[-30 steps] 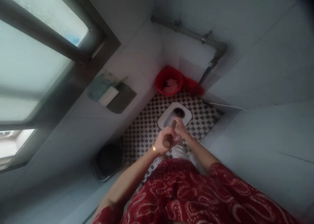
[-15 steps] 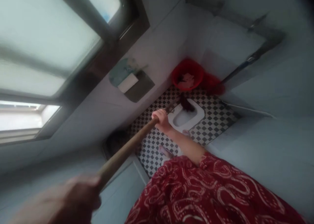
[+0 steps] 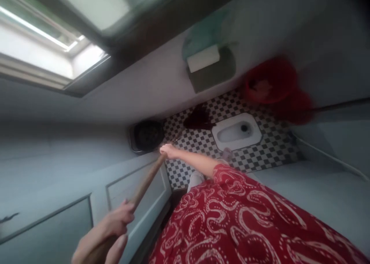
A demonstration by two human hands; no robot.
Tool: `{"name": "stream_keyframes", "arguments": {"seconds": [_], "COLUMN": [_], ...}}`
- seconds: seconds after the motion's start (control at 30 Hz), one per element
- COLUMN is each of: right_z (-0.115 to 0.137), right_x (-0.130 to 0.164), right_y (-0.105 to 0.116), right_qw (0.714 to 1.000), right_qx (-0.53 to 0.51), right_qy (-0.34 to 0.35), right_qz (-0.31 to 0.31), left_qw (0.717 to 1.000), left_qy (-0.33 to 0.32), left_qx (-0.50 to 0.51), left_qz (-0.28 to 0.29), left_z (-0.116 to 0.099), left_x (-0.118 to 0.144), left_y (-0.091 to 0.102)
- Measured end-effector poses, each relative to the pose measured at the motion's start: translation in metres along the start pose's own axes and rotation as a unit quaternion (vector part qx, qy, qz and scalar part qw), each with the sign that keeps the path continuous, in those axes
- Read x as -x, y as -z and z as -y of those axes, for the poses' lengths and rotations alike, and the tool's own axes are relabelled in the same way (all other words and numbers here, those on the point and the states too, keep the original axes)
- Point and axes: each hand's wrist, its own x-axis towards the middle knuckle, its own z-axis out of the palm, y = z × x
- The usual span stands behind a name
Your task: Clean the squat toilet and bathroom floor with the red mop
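A mop's wooden handle [image 3: 148,181] runs from the lower left toward the middle of the view. Its dark red head [image 3: 199,118] lies on the checkered floor, at the left end of the white squat toilet [image 3: 257,131]. My left hand [image 3: 106,233] is curled around the upper part of the handle. Farther down, my right hand [image 3: 170,151] grips the same handle with its fingers wrapped round. The shaft between my right hand and the mop head shows only faintly.
A black bin [image 3: 147,135] stands by the wall, left of the mop head. The red basin [image 3: 271,81] with pale crumpled pieces inside stands beyond the toilet. A wall holder [image 3: 214,77] carries a white block. The door [image 3: 135,183] is at the left, and a window [image 3: 37,44] is above.
The mop head has moved from over the toilet pan onto the tiles at its left, uncovering the drain hole. Both hands stay on the handle. My view has shifted and turned.
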Motion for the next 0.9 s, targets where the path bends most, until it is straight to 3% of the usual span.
{"name": "stream_keyframes", "arguments": {"seconds": [0.17, 0.3, 0.47, 0.6, 0.7, 0.8, 0.9], "right_z": [0.029, 0.056, 0.069, 0.056, 0.032, -0.005, -0.051], "right_x": [-0.017, -0.002, 0.026, 0.051, 0.077, 0.118, 0.174], "right_y": [-0.029, -0.035, -0.012, 0.018, 0.041, 0.065, 0.085], "right_qw": [0.99, 0.985, 0.984, 0.985, 0.984, 0.977, 0.966], "right_qx": [0.024, 0.029, 0.032, 0.037, 0.056, 0.069, 0.07], "right_qy": [0.05, 0.04, -0.009, -0.06, -0.091, -0.148, -0.227], "right_qz": [0.129, 0.166, 0.172, 0.156, 0.142, 0.135, 0.101], "left_qw": [0.999, 0.996, 0.97, 0.957, 0.95, 0.941, 0.944], "left_qy": [-0.035, 0.001, 0.034, 0.03, 0.021, 0.025, 0.043], "left_qx": [-0.029, 0.001, 0.111, 0.179, 0.22, 0.278, 0.314], "left_qz": [-0.028, -0.094, -0.212, -0.227, -0.222, -0.192, -0.095], "left_z": [0.011, 0.017, 0.021, 0.028, 0.036, 0.045, 0.049], "left_x": [0.019, 0.038, 0.037, 0.013, -0.009, -0.032, -0.052], "left_y": [-0.016, -0.001, 0.018, 0.013, -0.011, -0.055, -0.108]}}
